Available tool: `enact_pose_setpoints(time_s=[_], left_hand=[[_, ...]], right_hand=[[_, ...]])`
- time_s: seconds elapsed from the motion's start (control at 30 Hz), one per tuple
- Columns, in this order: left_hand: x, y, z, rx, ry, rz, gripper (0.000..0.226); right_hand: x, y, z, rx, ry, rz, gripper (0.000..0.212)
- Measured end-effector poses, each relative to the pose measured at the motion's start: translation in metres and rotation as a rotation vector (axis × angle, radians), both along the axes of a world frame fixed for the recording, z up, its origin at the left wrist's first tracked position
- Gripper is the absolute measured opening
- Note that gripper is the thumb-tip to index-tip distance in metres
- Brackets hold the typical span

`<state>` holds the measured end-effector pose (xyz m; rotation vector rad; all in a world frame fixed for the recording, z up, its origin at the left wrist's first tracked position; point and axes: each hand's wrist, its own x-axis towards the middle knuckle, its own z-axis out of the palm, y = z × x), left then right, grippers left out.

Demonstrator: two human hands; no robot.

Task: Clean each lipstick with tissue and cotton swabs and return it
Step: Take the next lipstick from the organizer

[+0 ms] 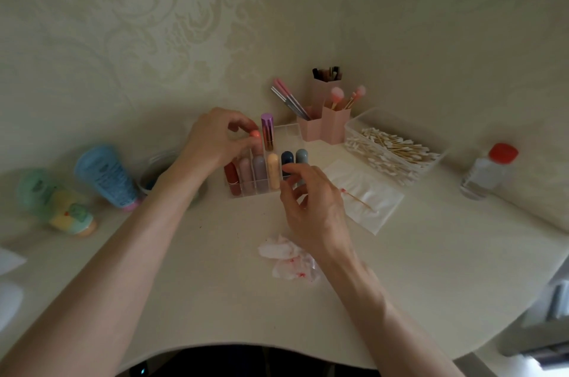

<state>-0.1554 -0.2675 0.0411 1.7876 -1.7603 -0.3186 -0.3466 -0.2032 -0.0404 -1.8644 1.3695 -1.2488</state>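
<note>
1. Now the coral lipstick [255, 134] is pinched in my left hand [212, 142], above the rack [292, 130].
2. I'd lower it straight, clear of the purple tube [267, 132] just beside my fingers.
3. My right hand [311, 207] is loosely curled at the navy lipstick [287, 158]; I cannot tell whether it grips.

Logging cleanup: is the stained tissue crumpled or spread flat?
Crumpled: the stained tissue lies in bunched, red-smeared wads.
</note>
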Motion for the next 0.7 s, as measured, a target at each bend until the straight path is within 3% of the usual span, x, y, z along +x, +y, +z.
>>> enact_pose_setpoints(time_s=[0.23, 0.37, 0.5, 0.7], left_hand=[[0.01, 0.049, 0.026, -0.231, 0.357, 0.004, 0.006], [0.007, 0.083, 0.007, -0.177, 0.548, -0.057, 0.013], [-0.001, 0.106, -0.028, -0.08, 0.628, -0.125, 0.033], [-0.011, 0.121, -0.053, -0.222, 0.715, 0.037, 0.024]], right_hand=[[0.002, 0.001, 0.0, -0.052, -0.057, -0.021, 0.02], [0.005, 0.009, 0.009, -0.06, -0.094, 0.078, 0.03], [0.008, 0.014, 0.008, -0.028, 0.006, 0.207, 0.027], [0.008, 0.015, 0.007, -0.063, 0.109, 0.254, 0.02]])
